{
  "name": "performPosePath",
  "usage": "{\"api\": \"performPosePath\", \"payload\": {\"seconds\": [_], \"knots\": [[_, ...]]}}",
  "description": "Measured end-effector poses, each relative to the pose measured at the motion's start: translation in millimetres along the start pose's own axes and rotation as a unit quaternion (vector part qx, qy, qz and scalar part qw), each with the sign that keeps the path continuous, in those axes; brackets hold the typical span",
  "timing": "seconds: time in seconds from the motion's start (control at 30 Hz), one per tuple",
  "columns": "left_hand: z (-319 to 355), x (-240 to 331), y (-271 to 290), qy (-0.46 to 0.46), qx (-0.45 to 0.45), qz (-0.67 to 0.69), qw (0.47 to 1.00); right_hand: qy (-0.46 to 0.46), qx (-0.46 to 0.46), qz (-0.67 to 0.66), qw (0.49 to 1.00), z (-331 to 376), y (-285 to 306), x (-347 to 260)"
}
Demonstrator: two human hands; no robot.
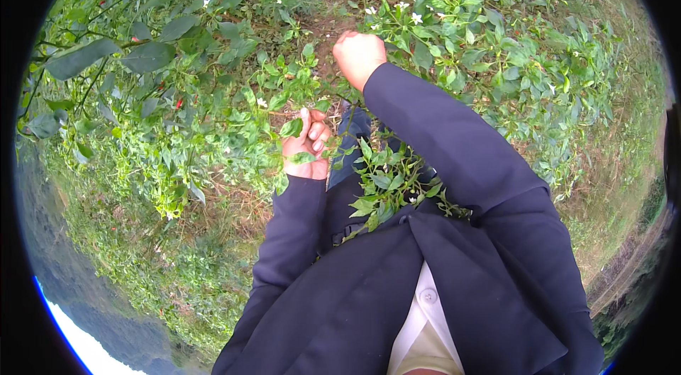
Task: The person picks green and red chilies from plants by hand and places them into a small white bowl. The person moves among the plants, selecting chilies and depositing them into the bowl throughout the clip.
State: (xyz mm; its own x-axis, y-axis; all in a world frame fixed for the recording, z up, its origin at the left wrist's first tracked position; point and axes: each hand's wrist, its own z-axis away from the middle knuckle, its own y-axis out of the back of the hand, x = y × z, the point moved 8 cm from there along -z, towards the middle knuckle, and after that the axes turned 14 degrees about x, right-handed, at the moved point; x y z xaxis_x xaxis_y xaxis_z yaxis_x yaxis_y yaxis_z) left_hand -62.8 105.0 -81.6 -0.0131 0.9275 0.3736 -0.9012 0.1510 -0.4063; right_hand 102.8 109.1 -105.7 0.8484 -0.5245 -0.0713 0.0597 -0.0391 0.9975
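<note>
My left hand (pixel 307 148) is among the pepper leaves, palm turned up, its fingers curled in and the thumb lying alongside them. A few leaves (pixel 291 127) cross in front of it, and what it holds, if anything, cannot be made out. Farther ahead and to the right, my right hand (pixel 358 57) is closed in a fist, its back toward me, beside a pepper plant (pixel 454 42) with white flowers. The inside of that fist is hidden. Between my forearms, a leafy pepper branch (pixel 390 180) rests close against my dark jacket.
Dense pepper plants (pixel 177 56) fill the left side, with a red pepper (pixel 179 103) among the leaves. Brown soil (pixel 330 38) shows between the plants ahead. Dry grass (pixel 603 212) lies to the right. A wooded slope (pixel 106 304) appears at the lower left.
</note>
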Motion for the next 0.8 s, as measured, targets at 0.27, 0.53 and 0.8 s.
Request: {"api": "performPosePath", "payload": {"seconds": [0.27, 0.53, 0.8], "knots": [[1, 2, 9, 0.014, 0.037, -0.039, 0.998, -0.007, -0.024, 0.014, 1.000, 3, -15, 9], [6, -2, 1, 0.020, 0.025, -0.061, 0.998, 0.059, 0.083, 0.031, 0.994, 12, -20, -11], [0, 4, -11, -0.003, -0.011, -0.039, 0.999, -0.162, -0.069, -0.459, 0.871, 3, -14, 12]]}}
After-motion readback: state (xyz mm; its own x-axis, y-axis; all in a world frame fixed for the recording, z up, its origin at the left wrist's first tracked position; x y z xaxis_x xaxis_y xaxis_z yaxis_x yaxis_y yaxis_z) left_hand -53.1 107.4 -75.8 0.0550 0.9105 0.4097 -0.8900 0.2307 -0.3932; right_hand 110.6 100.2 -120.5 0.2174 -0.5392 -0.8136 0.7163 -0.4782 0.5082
